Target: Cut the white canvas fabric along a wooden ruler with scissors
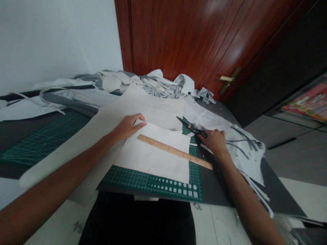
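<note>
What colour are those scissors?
The scissors look black with a gold pivot, best seen in the head view.

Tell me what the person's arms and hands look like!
The left hand and right hand wear no gloves. The left arm and right arm show no sleeves, watch or bracelet. Some fingers are hidden, so I can't rule out rings.

You have soft, rather dim light from a source out of view: the wall (56, 41) reads pale grey, while the cabinet (270, 58) at far right sinks toward black. The door (173, 34) carries a faint sheen, and shadows on the white cloth (150, 158) are gentle. Your scissors (189, 126) look fairly crisp, but the red print (306, 105) is smeared, and the wide lens stretches your forearms (87, 163) toward the lower corners.
</note>
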Demonstrator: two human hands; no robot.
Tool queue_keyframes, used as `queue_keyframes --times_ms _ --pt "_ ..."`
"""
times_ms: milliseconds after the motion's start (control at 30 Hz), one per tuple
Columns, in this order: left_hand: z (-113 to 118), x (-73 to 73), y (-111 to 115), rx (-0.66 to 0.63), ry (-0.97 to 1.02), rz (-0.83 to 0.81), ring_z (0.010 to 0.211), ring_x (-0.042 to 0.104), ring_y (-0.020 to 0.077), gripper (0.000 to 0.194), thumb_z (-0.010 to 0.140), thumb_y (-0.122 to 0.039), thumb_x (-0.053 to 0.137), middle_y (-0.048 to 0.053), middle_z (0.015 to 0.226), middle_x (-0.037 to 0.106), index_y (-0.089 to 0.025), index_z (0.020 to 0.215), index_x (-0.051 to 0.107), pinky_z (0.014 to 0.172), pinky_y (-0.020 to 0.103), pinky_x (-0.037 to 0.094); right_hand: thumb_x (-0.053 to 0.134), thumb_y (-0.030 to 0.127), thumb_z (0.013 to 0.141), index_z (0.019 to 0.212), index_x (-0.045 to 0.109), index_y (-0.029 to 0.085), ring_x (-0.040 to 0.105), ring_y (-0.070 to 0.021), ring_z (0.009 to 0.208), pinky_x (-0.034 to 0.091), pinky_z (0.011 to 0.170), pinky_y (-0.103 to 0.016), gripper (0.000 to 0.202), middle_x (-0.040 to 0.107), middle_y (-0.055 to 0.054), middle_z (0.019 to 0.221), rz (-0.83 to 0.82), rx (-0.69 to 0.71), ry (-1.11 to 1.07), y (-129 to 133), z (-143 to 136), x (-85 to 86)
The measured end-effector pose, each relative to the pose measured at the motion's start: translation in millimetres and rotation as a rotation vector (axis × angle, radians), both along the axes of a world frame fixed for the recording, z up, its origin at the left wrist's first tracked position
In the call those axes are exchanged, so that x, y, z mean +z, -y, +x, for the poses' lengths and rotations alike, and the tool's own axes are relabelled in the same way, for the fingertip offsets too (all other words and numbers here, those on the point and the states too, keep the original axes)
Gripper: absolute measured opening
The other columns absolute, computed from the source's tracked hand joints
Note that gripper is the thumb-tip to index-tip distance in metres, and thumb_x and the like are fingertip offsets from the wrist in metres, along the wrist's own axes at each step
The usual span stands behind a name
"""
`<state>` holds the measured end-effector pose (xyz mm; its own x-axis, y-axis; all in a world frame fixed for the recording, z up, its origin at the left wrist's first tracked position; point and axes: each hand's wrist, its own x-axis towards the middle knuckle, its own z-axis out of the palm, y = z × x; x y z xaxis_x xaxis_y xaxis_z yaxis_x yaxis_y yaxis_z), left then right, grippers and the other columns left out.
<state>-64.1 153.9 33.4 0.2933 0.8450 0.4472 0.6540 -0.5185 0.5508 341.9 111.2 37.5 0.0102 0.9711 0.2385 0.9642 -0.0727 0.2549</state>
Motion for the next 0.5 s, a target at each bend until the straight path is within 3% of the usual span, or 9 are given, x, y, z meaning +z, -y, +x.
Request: queue_keyframes --times_ms 233,500 --pt "-0.4 -1.3 -0.9 -0.005 -0.009 -0.014 0.059 0.046 0.0123 0.027 0.089 -0.045 0.061 -0.002 0.073 0.065 -0.018 0.091 0.068 0.058 0.025 0.034 0.059 0.049 0.099 0.089 0.078 0.016 0.063 -0.0303 0.082 0.034 0.083 -0.044 0.039 0.073 -0.015 0.078 0.095 0.021 0.017 1.7 3.0 -6.2" --pt "0.5 1.0 -0.4 -0.037 0.006 -0.004 0.070 0.056 0.0151 0.021 0.089 -0.039 0.062 0.003 0.088 0.072 -0.018 0.090 0.066 0.067 0.026 0.042 0.065 0.045 0.097 0.092 0.078 0.015 0.066 -0.0310 0.088 0.036 0.083 -0.042 0.033 0.076 -0.017 0.086 0.014 -0.003 -0.012 5.5 -0.7 3.1"
